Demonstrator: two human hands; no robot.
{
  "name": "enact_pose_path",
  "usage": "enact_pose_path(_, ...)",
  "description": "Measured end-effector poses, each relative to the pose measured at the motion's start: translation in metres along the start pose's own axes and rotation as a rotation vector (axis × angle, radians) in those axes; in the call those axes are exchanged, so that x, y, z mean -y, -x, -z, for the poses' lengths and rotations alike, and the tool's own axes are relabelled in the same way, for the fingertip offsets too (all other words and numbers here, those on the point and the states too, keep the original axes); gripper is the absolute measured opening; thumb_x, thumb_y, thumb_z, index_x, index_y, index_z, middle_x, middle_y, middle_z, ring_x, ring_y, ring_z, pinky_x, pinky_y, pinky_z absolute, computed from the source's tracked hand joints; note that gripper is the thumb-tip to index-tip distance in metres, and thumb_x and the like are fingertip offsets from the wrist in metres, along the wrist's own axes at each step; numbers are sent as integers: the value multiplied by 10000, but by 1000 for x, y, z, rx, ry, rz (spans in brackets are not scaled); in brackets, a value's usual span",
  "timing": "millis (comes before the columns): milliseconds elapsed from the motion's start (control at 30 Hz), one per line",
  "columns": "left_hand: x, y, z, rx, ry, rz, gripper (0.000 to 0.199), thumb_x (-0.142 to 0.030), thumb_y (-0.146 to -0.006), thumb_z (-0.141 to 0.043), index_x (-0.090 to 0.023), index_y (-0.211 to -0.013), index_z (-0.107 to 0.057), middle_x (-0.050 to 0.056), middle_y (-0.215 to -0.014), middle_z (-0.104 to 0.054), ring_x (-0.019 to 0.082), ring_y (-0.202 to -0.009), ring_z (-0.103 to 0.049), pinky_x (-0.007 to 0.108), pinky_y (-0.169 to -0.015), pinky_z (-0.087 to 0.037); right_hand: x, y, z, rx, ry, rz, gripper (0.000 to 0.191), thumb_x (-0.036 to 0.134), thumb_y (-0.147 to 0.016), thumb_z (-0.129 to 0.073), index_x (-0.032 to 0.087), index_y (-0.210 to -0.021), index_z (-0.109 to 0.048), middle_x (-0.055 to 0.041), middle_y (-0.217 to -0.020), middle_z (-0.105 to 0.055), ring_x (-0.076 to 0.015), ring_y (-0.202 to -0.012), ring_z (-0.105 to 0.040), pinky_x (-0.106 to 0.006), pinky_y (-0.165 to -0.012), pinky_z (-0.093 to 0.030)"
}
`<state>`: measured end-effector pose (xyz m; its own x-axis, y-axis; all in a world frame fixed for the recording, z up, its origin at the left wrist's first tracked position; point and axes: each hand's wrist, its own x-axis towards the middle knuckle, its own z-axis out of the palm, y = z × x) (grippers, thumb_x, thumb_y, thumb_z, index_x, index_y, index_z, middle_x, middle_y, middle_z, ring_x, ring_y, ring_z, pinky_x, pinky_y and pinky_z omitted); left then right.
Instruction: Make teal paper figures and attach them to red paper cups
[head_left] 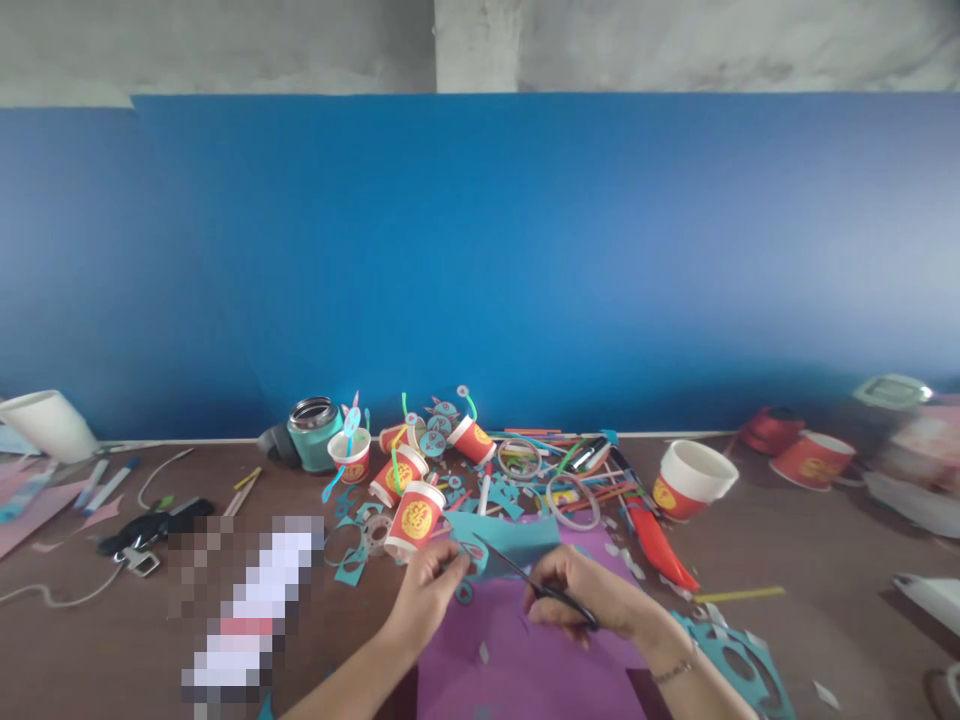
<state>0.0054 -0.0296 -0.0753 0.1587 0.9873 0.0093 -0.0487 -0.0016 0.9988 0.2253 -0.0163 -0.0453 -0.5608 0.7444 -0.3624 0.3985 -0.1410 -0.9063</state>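
Note:
Between thumb and fingers, my left hand (433, 590) pinches a small teal paper cutout (475, 553) that bears a red drawing. My right hand (574, 592) grips black-handled scissors (517, 570), whose blades point left toward that cutout; whether they touch it I cannot tell. Under both hands lies a purple paper sheet (525, 660) with small scraps on it. A teal paper sheet (517, 532) lies across its far part. Near my left wrist, a round teal cutout (464, 593) with a small drawing rests on the purple sheet. A red and white paper cup (415, 518) leans just beyond my left hand.
More paper cups stand or lie behind, one holding a decorated straw (349, 450). A teal thermos (313, 435) is at back left. Tape rings (574, 500), pens and scraps crowd the middle. To the right are a white-rimmed cup (694, 480) and cut teal paper (739, 660).

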Motion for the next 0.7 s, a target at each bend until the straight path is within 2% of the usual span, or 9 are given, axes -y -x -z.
enact_pose_path(100, -2, -1, 0, 38, -55, 6, 315, -439, -726, -621, -143, -616, -633, 13, -546, -529, 131, -546, -449, 237, -541, -350, 1, 1, 0, 2, 35, 19, 176, 276, -670, -650, 113, -733, -669, 50, -492, -514, -42, -354, -448, -142, -341, -372)
enact_pose_path(300, -2, -1, 1, -6, -95, -1, 263, -378, -716, -631, -154, -580, -647, 23, -539, -563, 140, -545, -464, 241, -544, -337, 1, 1, 0, -34, 109, 11, 133, 221, -689, -578, 126, -710, -668, 48, -489, -506, -34, -340, -412, -137, -329, -344)
enact_pose_path(500, -6, 1, -2, 71, -151, 2, 228, -327, -725, -627, -161, -576, -675, 44, -577, -625, 167, -597, -534, 248, -593, -384, 1, 2, 2, 46, 90, 27, 169, 260, -667, -626, 134, -760, -687, 54, -497, -521, -38, -363, -440, -139, -355, -360)
enact_pose_path(600, -6, 2, -2, 104, -154, 7, 226, -336, -732, -622, -161, -601, -681, 52, -611, -643, 182, -635, -558, 257, -622, -402, 0, 1, 2, 43, 97, 17, 151, 240, -673, -598, 132, -733, -685, 61, -483, -503, -33, -349, -416, -137, -341, -350)
enact_pose_path(700, -5, 1, -1, 102, -163, 4, 247, -345, -742, -609, -156, -596, -670, 36, -578, -612, 164, -595, -528, 245, -586, -375, -1, -1, 2, -5, 111, 0, 141, 239, -676, -585, 125, -694, -665, 64, -450, -493, -38, -325, -399, -148, -326, -337)
